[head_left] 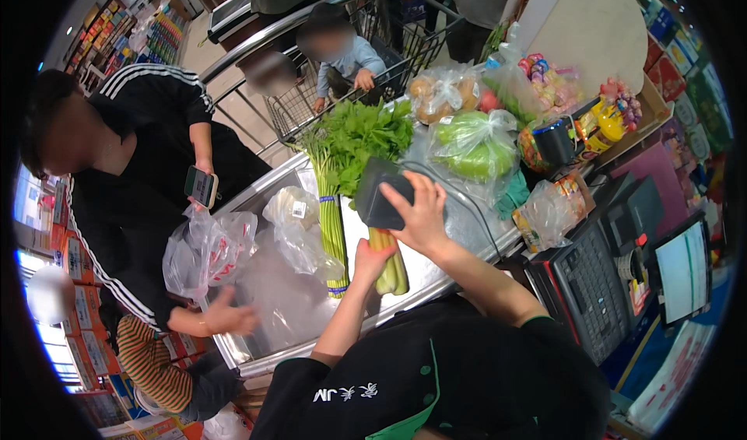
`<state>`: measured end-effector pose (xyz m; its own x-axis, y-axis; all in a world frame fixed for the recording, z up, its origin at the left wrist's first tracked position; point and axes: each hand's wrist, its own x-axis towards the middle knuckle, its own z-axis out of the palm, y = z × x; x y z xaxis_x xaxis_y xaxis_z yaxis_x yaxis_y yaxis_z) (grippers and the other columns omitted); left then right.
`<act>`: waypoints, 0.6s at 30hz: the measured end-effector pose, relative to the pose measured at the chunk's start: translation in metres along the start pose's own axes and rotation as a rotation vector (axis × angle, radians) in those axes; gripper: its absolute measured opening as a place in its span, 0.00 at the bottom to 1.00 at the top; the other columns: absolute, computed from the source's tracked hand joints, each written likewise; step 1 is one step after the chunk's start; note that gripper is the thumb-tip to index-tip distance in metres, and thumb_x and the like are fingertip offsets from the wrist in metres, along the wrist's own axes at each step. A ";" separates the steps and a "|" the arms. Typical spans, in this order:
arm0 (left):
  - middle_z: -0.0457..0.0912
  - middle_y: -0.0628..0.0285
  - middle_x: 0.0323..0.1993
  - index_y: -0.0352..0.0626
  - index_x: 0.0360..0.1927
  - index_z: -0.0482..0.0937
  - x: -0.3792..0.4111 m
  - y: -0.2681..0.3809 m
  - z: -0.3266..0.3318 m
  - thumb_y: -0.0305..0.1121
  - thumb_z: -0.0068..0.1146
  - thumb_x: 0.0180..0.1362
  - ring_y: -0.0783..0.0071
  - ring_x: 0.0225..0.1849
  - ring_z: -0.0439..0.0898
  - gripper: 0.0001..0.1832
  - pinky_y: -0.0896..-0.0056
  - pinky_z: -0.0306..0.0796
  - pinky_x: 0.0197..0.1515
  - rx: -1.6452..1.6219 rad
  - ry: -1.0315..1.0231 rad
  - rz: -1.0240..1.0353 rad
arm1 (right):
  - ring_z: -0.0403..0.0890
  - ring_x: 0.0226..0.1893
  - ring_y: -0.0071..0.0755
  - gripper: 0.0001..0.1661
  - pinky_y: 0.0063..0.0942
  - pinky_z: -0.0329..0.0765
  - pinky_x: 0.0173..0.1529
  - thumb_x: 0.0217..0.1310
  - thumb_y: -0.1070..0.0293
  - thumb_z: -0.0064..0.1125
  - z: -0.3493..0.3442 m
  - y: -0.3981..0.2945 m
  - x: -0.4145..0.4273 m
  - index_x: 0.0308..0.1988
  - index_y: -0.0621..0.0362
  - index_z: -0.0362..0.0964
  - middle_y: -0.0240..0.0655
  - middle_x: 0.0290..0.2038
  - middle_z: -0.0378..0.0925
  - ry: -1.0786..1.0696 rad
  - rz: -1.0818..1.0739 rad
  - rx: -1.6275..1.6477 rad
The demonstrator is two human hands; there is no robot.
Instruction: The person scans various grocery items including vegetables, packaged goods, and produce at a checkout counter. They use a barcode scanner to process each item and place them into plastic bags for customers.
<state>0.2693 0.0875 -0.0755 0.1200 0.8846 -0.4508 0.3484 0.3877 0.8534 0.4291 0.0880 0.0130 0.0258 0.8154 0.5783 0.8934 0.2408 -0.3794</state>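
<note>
My left hand is closed around the stalks of a bunch of celery lying across the metal checkout counter. The leafy top of the celery spreads towards the counter's far edge. In my right hand is a black corded barcode scanner, held over the celery and hiding its middle. Just left of the celery lies a bunch of thin green stems, bound with purple bands. Beside that is a clear plastic bag with a label, its contents unclear.
A customer across the counter holds a phone and a plastic carrier bag. Behind the counter, a child sits in a shopping cart. Bagged green vegetables, potatoes and sweets stand right, near a keyboard and monitor.
</note>
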 end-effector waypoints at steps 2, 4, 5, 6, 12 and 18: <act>0.80 0.49 0.33 0.30 0.39 0.71 -0.011 0.016 -0.022 0.37 0.70 0.40 0.65 0.32 0.81 0.27 0.66 0.76 0.35 0.025 0.033 -0.010 | 0.59 0.59 0.52 0.47 0.51 0.50 0.61 0.37 0.58 0.71 -0.021 0.009 -0.002 0.61 0.40 0.62 0.46 0.58 0.58 -0.026 0.232 0.111; 0.80 0.50 0.33 0.30 0.38 0.73 -0.010 0.012 -0.048 0.33 0.69 0.40 0.64 0.30 0.81 0.24 0.67 0.75 0.33 -0.003 0.077 0.007 | 0.59 0.60 0.52 0.49 0.47 0.52 0.62 0.34 0.59 0.73 -0.045 0.022 -0.017 0.61 0.42 0.62 0.47 0.59 0.59 -0.053 0.360 0.174; 0.80 0.51 0.31 0.29 0.38 0.73 -0.008 0.003 -0.058 0.32 0.69 0.40 0.64 0.29 0.80 0.24 0.66 0.75 0.32 -0.004 0.150 0.043 | 0.59 0.60 0.52 0.49 0.47 0.52 0.62 0.34 0.59 0.73 -0.057 0.031 -0.027 0.61 0.43 0.62 0.47 0.59 0.59 -0.061 0.401 0.195; 0.80 0.54 0.29 0.29 0.41 0.72 -0.001 -0.016 -0.067 0.32 0.70 0.39 0.64 0.27 0.80 0.26 0.66 0.75 0.31 0.032 0.226 0.094 | 0.59 0.60 0.52 0.49 0.46 0.52 0.62 0.34 0.59 0.73 -0.073 0.036 -0.036 0.61 0.43 0.62 0.47 0.59 0.59 -0.083 0.436 0.181; 0.51 0.38 0.63 0.33 0.55 0.65 -0.026 0.043 -0.007 0.24 0.60 0.46 0.41 0.63 0.56 0.29 0.55 0.54 0.65 0.720 0.440 0.613 | 0.58 0.61 0.52 0.49 0.48 0.50 0.63 0.34 0.57 0.72 -0.151 0.047 -0.092 0.60 0.45 0.63 0.49 0.59 0.58 -0.190 0.651 0.005; 0.61 0.40 0.57 0.36 0.55 0.66 0.041 0.114 0.079 0.24 0.59 0.49 0.42 0.60 0.62 0.27 0.56 0.57 0.63 0.434 -0.034 0.854 | 0.61 0.58 0.51 0.50 0.46 0.55 0.58 0.29 0.59 0.74 -0.169 0.047 -0.126 0.59 0.46 0.65 0.48 0.56 0.61 -0.168 0.668 -0.041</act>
<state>0.3876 0.1475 -0.0176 0.5171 0.8137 0.2654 0.4440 -0.5201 0.7296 0.5431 -0.0919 0.0445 0.5102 0.8531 0.1090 0.7260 -0.3593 -0.5863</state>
